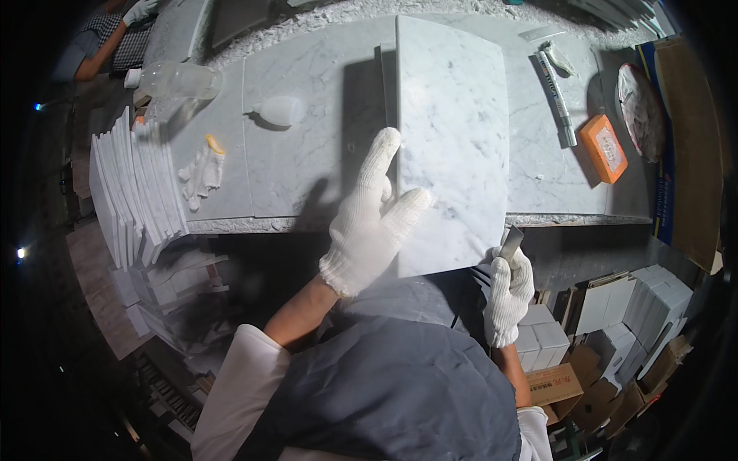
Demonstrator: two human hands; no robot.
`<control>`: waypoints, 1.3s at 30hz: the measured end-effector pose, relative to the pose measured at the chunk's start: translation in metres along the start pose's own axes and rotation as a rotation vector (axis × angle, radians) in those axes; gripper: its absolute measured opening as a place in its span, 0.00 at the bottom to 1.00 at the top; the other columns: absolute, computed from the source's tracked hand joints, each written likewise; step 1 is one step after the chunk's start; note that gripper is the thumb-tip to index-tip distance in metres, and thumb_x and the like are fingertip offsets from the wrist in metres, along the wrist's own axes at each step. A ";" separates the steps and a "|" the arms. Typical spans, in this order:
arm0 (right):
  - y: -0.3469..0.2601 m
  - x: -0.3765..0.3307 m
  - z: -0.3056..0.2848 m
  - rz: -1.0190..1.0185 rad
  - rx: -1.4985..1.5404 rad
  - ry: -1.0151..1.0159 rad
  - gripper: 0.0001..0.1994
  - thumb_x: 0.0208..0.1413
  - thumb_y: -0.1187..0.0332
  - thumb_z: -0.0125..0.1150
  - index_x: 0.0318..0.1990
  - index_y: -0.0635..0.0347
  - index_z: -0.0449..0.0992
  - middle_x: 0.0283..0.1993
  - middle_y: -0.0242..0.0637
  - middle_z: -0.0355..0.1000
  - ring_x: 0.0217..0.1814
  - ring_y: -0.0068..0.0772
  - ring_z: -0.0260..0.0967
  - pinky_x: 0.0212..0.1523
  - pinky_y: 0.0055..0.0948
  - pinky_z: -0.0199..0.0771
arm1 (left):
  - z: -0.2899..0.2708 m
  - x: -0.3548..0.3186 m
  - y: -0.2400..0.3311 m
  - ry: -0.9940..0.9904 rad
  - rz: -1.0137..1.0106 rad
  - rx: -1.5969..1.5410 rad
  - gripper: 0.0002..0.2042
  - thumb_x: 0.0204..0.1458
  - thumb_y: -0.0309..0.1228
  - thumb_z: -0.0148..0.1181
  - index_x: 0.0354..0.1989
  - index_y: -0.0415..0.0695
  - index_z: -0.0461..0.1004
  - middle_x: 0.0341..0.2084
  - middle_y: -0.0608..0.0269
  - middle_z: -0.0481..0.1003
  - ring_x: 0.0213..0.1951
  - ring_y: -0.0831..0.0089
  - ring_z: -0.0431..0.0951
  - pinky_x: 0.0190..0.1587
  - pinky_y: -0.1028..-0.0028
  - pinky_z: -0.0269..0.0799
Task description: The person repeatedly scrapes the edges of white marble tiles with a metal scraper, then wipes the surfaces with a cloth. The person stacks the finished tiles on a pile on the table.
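Note:
A white marble tile (453, 146) with grey veins lies lengthwise in front of me, its near end jutting past the edge of the marble-topped bench (307, 173). My left hand (373, 215), in a white knit glove, grips the tile's left side. Its thumb rests on the top face, one finger stretches along the edge, and the other fingers are hidden. At the tile's near right corner, my right hand (511, 292), gloved too, is closed around a small flat grey block (510, 243). Whether the block touches the edge I cannot tell.
Left on the bench are a spare glove (203, 175), a white bulb-shaped object (280, 111), a clear bottle (177, 80) and stacked tiles (134, 184). Right are a marker (556, 100), an orange block (603, 148) and cartons (553, 384). Another person's gloved hand (140, 11) shows far left.

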State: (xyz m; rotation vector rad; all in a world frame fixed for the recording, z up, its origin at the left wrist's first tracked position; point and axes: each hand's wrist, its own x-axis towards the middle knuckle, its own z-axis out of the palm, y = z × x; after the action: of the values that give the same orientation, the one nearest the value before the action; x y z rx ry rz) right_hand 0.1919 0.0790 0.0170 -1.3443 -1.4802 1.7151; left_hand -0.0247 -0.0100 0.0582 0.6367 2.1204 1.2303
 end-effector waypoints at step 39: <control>0.006 0.006 0.004 -0.181 -0.001 -0.054 0.09 0.66 0.71 0.61 0.46 0.70 0.79 0.63 0.57 0.75 0.59 0.39 0.76 0.63 0.34 0.72 | -0.024 0.005 0.009 0.446 0.347 0.457 0.23 0.58 0.36 0.68 0.61 0.42 0.76 0.39 0.50 0.84 0.34 0.55 0.85 0.37 0.63 0.81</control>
State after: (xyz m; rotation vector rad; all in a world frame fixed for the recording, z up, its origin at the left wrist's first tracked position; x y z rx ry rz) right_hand 0.1874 0.0806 0.0091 -1.1349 -1.5810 1.6463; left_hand -0.0446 -0.0170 0.0742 1.0405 2.7950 1.1427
